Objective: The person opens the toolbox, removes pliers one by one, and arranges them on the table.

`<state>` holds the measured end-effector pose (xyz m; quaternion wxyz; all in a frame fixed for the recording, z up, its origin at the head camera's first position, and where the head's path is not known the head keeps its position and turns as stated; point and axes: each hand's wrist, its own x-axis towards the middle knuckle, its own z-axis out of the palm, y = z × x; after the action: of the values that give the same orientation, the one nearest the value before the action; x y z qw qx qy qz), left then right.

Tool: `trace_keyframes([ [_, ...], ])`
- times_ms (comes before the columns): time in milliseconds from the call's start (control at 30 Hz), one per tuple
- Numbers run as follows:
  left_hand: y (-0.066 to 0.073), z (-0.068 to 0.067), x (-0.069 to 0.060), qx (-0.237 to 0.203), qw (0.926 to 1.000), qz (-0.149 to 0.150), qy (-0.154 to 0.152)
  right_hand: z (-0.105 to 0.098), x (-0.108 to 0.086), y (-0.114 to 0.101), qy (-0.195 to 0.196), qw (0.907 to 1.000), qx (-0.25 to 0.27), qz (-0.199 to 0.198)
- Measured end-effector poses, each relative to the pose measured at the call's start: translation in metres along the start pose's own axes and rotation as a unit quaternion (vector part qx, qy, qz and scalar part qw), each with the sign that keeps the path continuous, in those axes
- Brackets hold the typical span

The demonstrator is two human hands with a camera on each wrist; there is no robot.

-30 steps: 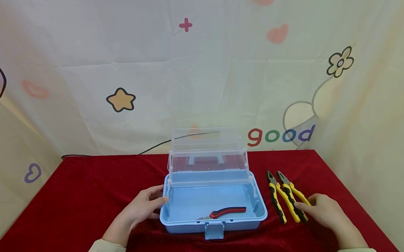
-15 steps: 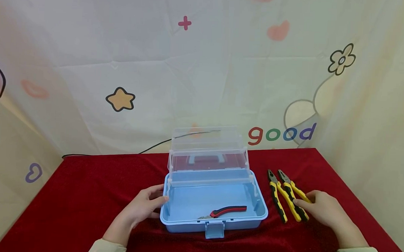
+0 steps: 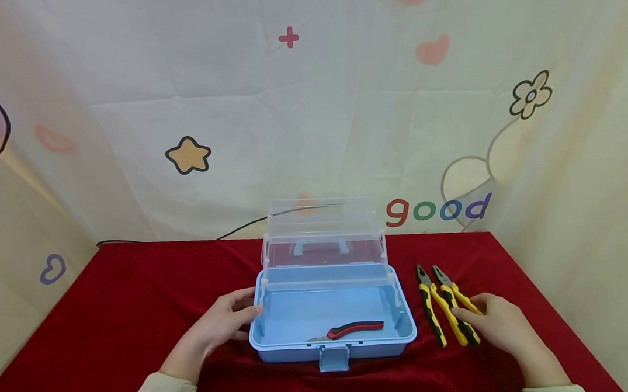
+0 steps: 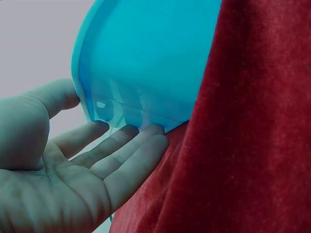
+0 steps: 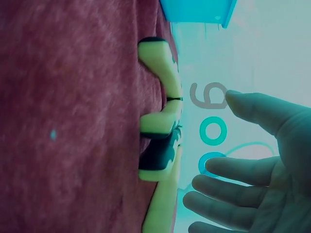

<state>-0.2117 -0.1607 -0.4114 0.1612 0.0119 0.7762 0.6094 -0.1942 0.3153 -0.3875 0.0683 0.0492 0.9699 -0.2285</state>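
Observation:
A light-blue toolbox [image 3: 333, 352] stands on the red cloth with its clear lid [image 3: 324, 246] raised. Inside, near the front wall, lies a pair of pliers with red and black handles [image 3: 355, 327]. My left hand [image 3: 223, 319] touches the box's left end, thumb at the rim and nearly straight fingers [image 4: 141, 155] along the outer wall. To the right lie two pairs of yellow and black pliers, the left pair [image 3: 430, 309] and the right pair [image 3: 454, 301]. My right hand [image 3: 500, 324] hovers by the right pair's handles, fingers spread and apart from them in the right wrist view.
Red velvet cloth [image 3: 156, 306] covers the table. Behind it hangs a pale printed curtain [image 3: 317, 120]. A thin black cable [image 3: 244, 225] runs along the back, behind the lid. The front latch [image 3: 334, 359] of the box hangs down.
My right hand has shifted very slightly up and left beside the right pliers. The left hand, the box and the tools keep their places.

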Motion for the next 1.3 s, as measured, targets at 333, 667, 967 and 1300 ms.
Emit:
trace_keyframes([
  [333, 0.000, 0.000, 0.001, -0.004, 0.9999, 0.008, -0.009, 0.001, -0.003, -0.014, 0.032, 0.9986, 0.002, -0.042],
  [667, 0.001, 0.000, 0.001, -0.001, 1.0000, 0.004, -0.007, 0.004, -0.004, -0.024, 0.039, 0.9979, 0.007, -0.051],
  [967, 0.001, 0.000, 0.000, 0.004, 1.0000, -0.002, 0.000, 0.005, -0.004, -0.031, 0.046, 0.9970, 0.021, -0.059],
  [1300, 0.000, 0.000, 0.000, 0.001, 1.0000, 0.005, -0.002, 0.005, -0.004, -0.040, 0.048, 0.9966, 0.024, -0.062],
])
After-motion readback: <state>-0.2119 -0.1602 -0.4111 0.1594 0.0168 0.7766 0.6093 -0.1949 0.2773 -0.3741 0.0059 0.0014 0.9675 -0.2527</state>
